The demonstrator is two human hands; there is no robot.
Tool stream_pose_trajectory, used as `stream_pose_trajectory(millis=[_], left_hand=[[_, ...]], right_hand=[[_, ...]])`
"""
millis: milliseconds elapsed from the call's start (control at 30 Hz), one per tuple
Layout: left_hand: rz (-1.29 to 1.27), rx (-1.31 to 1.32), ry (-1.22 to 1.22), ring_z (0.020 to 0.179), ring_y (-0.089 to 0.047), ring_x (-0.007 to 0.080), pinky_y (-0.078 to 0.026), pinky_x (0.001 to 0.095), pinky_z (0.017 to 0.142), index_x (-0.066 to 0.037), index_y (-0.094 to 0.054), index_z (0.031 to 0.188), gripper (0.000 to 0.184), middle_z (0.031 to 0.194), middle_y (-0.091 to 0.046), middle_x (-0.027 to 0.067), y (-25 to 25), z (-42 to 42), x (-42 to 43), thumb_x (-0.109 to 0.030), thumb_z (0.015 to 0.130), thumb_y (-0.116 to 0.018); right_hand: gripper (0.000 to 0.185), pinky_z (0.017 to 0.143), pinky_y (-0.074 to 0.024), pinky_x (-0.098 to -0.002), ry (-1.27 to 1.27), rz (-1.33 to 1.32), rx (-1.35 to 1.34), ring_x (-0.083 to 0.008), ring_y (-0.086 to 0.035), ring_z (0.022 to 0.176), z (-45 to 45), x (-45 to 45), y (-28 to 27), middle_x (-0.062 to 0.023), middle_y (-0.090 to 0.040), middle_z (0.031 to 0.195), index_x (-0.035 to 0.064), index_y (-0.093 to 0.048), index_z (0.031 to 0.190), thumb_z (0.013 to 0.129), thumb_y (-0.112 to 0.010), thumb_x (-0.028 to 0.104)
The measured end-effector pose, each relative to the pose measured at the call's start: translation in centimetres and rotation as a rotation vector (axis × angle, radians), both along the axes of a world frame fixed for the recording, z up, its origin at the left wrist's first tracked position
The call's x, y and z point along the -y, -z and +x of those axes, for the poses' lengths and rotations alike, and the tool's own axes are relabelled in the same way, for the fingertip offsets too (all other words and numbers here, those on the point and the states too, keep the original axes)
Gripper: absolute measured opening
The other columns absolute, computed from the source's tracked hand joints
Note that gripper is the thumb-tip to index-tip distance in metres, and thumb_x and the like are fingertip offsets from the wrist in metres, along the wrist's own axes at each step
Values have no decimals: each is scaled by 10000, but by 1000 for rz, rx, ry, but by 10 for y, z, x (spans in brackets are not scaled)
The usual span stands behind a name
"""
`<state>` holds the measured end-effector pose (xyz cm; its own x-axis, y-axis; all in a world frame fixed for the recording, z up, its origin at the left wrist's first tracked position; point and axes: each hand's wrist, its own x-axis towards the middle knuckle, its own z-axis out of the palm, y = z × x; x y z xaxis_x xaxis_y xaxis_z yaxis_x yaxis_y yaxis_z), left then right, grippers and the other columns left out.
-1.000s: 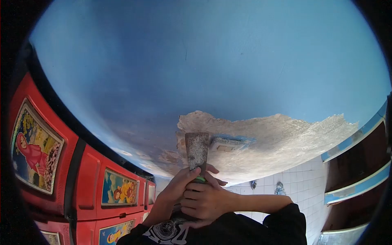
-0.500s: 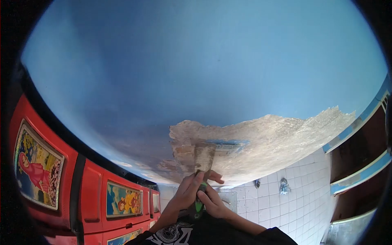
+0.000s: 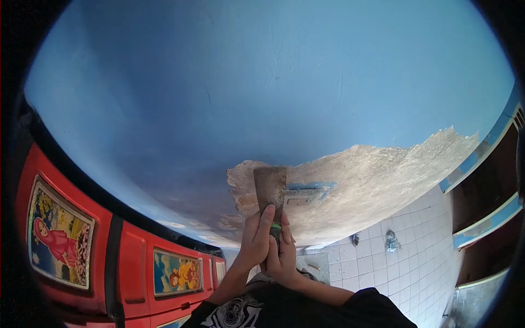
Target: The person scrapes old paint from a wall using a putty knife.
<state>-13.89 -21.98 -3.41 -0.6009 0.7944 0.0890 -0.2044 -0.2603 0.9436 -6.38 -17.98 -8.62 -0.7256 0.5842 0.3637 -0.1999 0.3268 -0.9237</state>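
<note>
A putty knife (image 3: 270, 186) with a broad, stained metal blade and a green-and-black handle points up toward the wall (image 3: 284, 93). My left hand (image 3: 256, 240) is closed round it, the thumb lying along the base of the blade. Closed on the handle too is my right hand (image 3: 283, 256), just right of and below the left. The blade's edge is at the lower border of the blue paint, over a bare patch (image 3: 366, 175) of grey-beige plaster. Whether the edge touches the wall is hard to tell. Most of the handle is hidden by my fingers.
Red cabinet fronts (image 3: 136, 268) with picture panels stand on the left. A framed wall socket or plate (image 3: 306, 197) sits in the bare patch. On the tiled floor (image 3: 377, 268) lie a crumpled plastic bag (image 3: 391, 240) and a small dark item (image 3: 355, 239). Shelves (image 3: 486, 218) are at right.
Both hands and the putty knife have moved up, bringing the blade to the paint's lower border. The right fingers, spread before, have closed on the handle. The camera view has shifted slightly.
</note>
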Motion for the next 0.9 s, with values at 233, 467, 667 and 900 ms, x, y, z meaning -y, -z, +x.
stream_pose_trajectory(millis=[233,467,667,900], left_hand=[[-47,-4,-63,512,-513,147,-413,258,510,13,-495,787,376,567,-510,77,15,-1,-7,-298,930,-337],[15,5,-109,487,-491,141,-404,263,492,9,-481,756,390,574,-505,71,24,17,-6,-312,930,-344],[58,97,-168,496,-491,144,-394,252,497,3,-478,740,387,591,-498,73,15,4,-14,-314,927,-361],[3,-33,-225,507,-504,175,-401,268,506,-17,-469,725,426,520,-480,70,0,10,-17,-365,928,-331]], right_hand=[[525,892,-353,-371,81,102,46,-371,-472,1031,-2,-1,-7,-287,-420,1151,-151,-190,1257,844,-389,103],[486,881,-362,-383,53,62,75,-388,-467,1027,14,-4,0,-306,-424,1132,-154,-261,1229,842,-400,105],[485,880,-368,-380,-26,-26,44,-384,-478,1023,5,-11,-11,-300,-432,1136,-143,-270,1230,835,-422,92],[492,838,-402,-409,-11,200,27,-433,-460,1027,-2,-26,-18,-303,-399,1167,-71,-252,1263,837,-435,94]])
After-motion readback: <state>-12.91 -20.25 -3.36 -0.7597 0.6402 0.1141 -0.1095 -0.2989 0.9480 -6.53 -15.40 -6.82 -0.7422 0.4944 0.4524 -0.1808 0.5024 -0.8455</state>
